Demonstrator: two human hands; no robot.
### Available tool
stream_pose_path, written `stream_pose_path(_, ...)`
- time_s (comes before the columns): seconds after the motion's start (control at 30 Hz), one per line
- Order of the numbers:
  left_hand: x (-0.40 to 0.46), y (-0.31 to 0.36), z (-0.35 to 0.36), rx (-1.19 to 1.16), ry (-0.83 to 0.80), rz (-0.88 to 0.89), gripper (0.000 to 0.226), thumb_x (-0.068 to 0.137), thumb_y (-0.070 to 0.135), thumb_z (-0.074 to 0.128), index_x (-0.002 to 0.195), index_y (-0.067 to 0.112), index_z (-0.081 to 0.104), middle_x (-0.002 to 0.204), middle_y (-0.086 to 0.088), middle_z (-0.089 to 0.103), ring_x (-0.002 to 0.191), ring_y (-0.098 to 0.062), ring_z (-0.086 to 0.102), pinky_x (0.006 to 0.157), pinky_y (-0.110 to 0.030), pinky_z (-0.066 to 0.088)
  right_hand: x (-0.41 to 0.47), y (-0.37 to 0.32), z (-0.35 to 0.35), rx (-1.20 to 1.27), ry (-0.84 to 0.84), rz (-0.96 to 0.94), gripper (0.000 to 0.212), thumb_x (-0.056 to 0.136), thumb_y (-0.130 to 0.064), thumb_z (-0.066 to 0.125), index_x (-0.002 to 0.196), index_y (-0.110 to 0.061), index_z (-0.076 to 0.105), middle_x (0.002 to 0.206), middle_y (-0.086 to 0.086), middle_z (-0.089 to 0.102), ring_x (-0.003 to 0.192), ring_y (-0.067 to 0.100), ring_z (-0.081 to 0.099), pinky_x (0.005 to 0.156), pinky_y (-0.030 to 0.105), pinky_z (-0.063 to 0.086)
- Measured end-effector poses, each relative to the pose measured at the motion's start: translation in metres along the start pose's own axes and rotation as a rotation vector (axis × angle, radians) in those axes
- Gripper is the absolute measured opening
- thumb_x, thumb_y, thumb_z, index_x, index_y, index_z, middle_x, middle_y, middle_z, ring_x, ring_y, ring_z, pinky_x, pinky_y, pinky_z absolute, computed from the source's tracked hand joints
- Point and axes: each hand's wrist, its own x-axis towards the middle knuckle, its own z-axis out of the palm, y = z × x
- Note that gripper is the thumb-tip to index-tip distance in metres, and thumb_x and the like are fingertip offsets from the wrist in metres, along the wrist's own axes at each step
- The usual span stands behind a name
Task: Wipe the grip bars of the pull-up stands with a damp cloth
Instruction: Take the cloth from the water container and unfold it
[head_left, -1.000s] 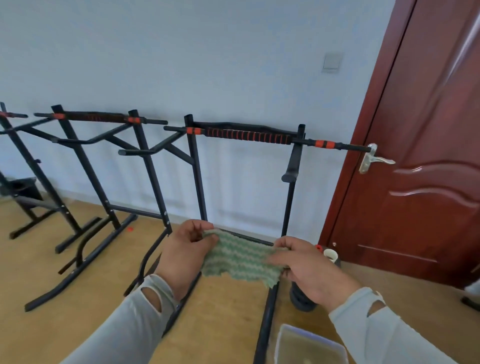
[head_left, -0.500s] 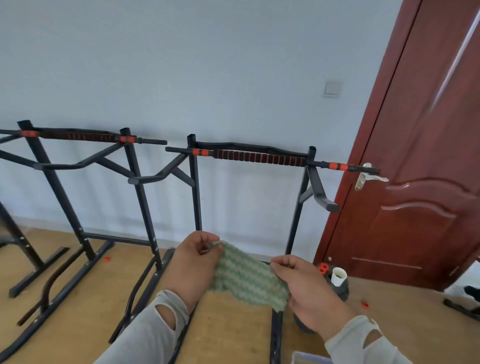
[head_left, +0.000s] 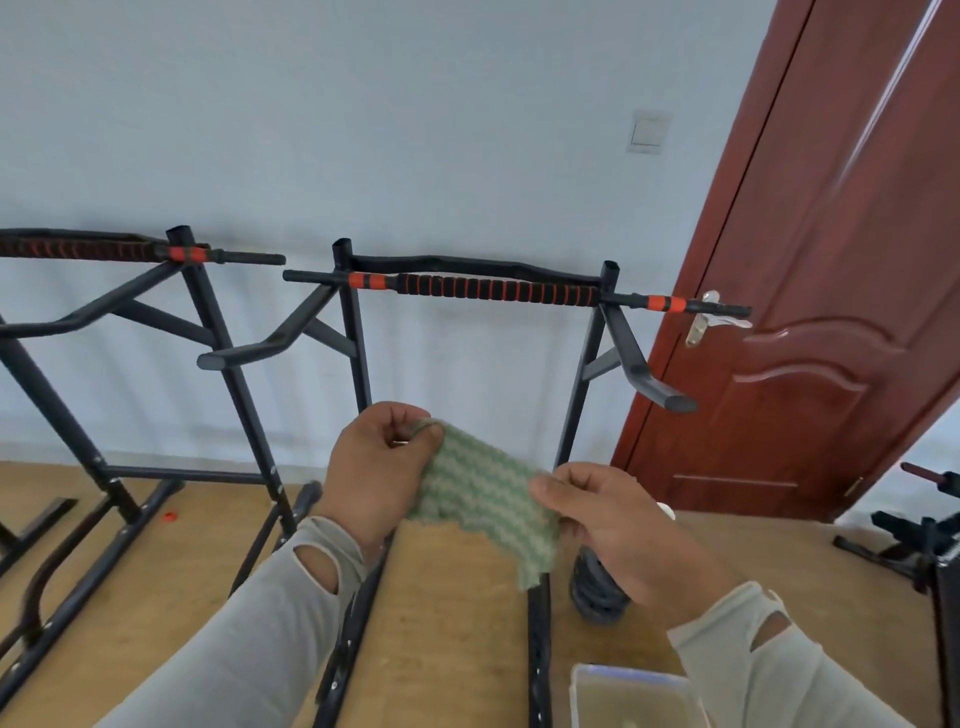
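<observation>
Fingers (head_left: 415, 441) of both hands are pinched on the green cloth (head_left: 483, 493), held below the grip bar (head_left: 493, 288).

1 head-worn view, forward and down, close above hands (head_left: 498, 499)

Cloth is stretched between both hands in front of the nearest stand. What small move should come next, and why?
Probably lift the cloth up to the grip bar straight ahead. The left hand and right hand pinch it spread out well below the bar, touching nothing yet.
</observation>
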Motion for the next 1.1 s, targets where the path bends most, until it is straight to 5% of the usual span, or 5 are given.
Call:
stream_pose_path(0.43, 0.047, 0.05, 0.067, 0.31, -0.081, 0.371, 0.009, 0.093, 0.027, 0.068, 0.093, 0.035, 0.065, 0.084, 0.014, 0.069, 0.079, -0.001, 0.066, 0.07, -0.015, 0.053, 0.102, -0.062, 0.011, -0.043, 0.201, -0.102, 0.042, 0.105, -0.046, 0.052, 0.089, -0.019, 0.08, 0.08, -0.001, 0.077, 0.081, 0.02, 0.076, 0.083, 0.04, 0.062)
stream_pose_path(0.57, 0.06, 0.05, 0.07, 0.054, -0.314, 0.229, 0.042, 0.096, 0.024, 0.05, 0.136, 0.035, 0.053, 0.117, 0.017, 0.072, 0.107, -0.004, 0.069, 0.091, -0.026, 0.055, 0.117, -0.069, 0.0, 0.166, 0.12, -0.065, 0.032, 0.106, -0.037, 0.054, 0.101, -0.021, 0.081, 0.099, 0.005, 0.08, 0.096, 0.022, 0.077, 0.091, 0.044, 0.061)
stream_pose_path(0.7, 0.09, 0.053, 0.065, -0.024, -0.012, 0.27, 0.031, 0.099, 0.015, 0.06, 0.125, 0.031, 0.06, 0.119, 0.011, 0.069, 0.106, -0.006, 0.068, 0.086, -0.028, 0.058, 0.133, -0.076, -0.021, 0.396, 0.19, 0.006, 0.02, 0.104, -0.012, 0.056, 0.115, -0.007, 0.072, 0.104, 0.012, 0.079, 0.098, 0.028, 0.077, 0.087, 0.045, 0.06)
stream_pose_path(0.87, 0.123, 0.051, 0.084, -0.248, -0.482, -0.098, 0.053, 0.074, 0.056, 0.076, 0.099, 0.009, 0.072, 0.11, -0.013, 0.074, 0.108, -0.026, 0.068, 0.107, -0.046, 0.046, 0.137, -0.098, -0.038, 0.662, 0.129, -0.014, 0.026, 0.106, -0.009, 0.048, 0.12, 0.001, 0.067, 0.114, 0.021, 0.075, 0.107, 0.034, 0.074, 0.085, 0.047, 0.062)
stream_pose_path(1.1, 0.172, 0.073, 0.1, -0.165, -0.667, 0.186, 0.025, 0.083, 0.021, 0.083, 0.077, 0.01, 0.061, 0.067, -0.006, 0.055, 0.059, -0.017, 0.053, 0.053, -0.024, 0.045, 0.139, -0.112, -0.077, -0.006, 0.177, -0.115, 0.039, 0.082, -0.029, 0.079, 0.119, -0.03, 0.068, 0.11, -0.012, 0.077, 0.102, 0.004, 0.073, 0.094, 0.03, 0.057)
